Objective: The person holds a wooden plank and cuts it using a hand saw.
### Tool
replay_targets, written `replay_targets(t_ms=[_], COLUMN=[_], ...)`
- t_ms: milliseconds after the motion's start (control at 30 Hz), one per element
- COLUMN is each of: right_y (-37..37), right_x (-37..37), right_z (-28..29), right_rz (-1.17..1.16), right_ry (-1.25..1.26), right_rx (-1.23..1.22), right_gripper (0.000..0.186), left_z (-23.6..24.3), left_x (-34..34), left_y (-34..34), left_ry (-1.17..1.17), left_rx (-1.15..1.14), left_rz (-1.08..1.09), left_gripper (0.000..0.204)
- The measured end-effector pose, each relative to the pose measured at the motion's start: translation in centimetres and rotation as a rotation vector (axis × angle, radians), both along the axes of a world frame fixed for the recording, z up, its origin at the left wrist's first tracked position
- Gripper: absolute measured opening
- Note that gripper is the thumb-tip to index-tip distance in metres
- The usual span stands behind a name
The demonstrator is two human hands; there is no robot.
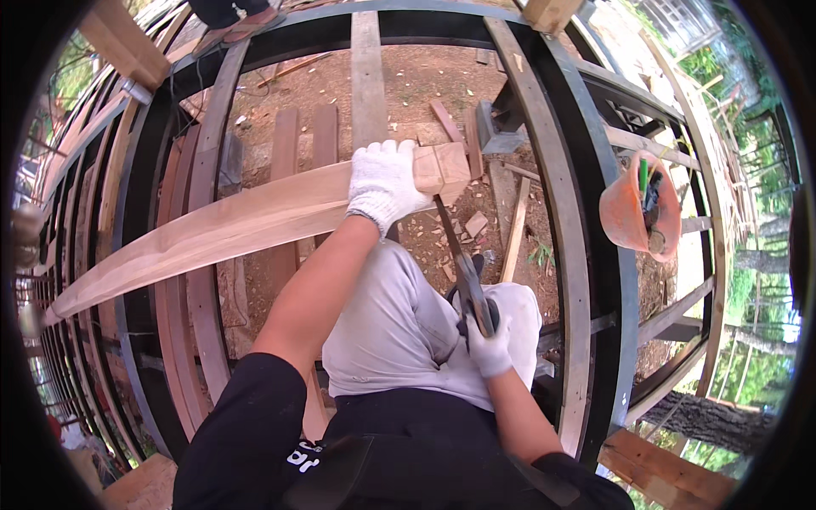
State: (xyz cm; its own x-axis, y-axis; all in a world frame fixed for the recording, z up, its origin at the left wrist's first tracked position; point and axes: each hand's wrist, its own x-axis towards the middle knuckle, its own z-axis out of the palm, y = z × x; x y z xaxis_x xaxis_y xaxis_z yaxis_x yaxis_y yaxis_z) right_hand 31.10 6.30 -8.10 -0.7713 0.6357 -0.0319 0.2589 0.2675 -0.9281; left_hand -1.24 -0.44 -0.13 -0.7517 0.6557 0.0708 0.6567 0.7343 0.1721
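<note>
A long pale timber point(238, 217) runs from the far left to its squared end near the middle, with a line across that end. My left hand point(382, 183), in a white knitted glove, rests on top of it just left of the line, fingers curled over the far edge and shut on it. My right hand point(486, 344), also gloved, is closed round the handle of a handsaw point(461, 259) low between my knees. The narrow saw blade slants up and away, its far part at the timber's near side, at the line.
A grey and black frame point(582, 255) with wooden joists point(367, 51) surrounds me over dirt point(302, 81) strewn with planks and offcuts. An orange bucket point(629, 208) of tools sits at right. Another person's feet point(238, 25) are at top left, near a wooden post point(127, 47).
</note>
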Motion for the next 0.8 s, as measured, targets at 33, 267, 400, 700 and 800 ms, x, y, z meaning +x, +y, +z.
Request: replay_targets(t_ms=[33,267,400,700,800], right_y=[1.6,0.2,-1.4,3.1,1.9], right_x=[-4.0,-8.5,3.5,-13.4,-8.2], right_z=[-2.4,-0.3,7.4,-4.3,-3.3], right_rz=[-0.019,-0.101,0.102,-0.018,-0.039], right_ry=[0.08,0.016,-0.055,0.074,0.023], right_rx=[0.205,0.365,0.059,-0.058,0.273], right_gripper=[0.025,0.028,0.02,0.02,0.02], left_z=[-0.3,-1.5,-0.5,-0.5,-0.5], left_x=[0.3,-0.6,-0.2,-0.5,-0.9], left_y=[0.6,-1.0,-0.8,0.5,-0.3], left_ry=[0.02,0.061,0.053,0.025,-0.003], left_rx=[0.021,0.052,0.024,0.013,-0.03], left_rz=[0.001,-0.016,0.013,-0.03,-0.021], left_gripper=[0.081,0.084,0.088,0.085,0.085])
